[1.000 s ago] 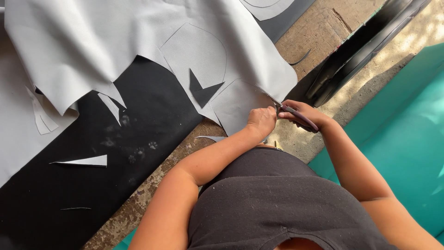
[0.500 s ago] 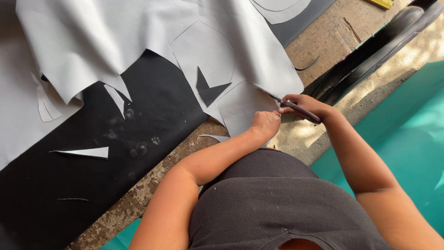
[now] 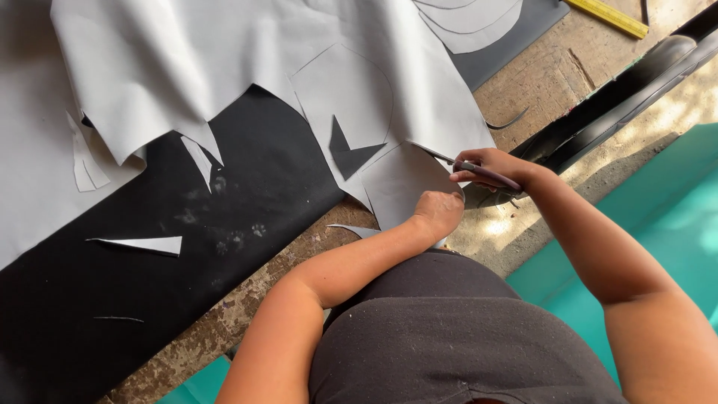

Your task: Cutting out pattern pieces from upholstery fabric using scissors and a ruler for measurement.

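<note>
Sheet (image 3: 247, 82), pale grey and drawn with curved outlines, lies spread over a black mat (image 3: 149, 284) on the rough counter (image 3: 523, 82). Its near flap (image 3: 400, 187) hangs over the mat's edge, pinched in the left hand (image 3: 437, 213), whose grip is closed on the flap's lower rim. The right hand (image 3: 490, 168), just beside the flap, is wrapped round the scissors (image 3: 467, 166); their blades bite into the flap's upper edge. Against half a second ago the left hand sits a little lower on the flap, while the scissors stay at the same cut and the blades look no further along. A grey sliver (image 3: 146, 244) lies on the mat, well apart from the flap. A yellow ruler (image 3: 606, 16) rests beyond the sheet.
</note>
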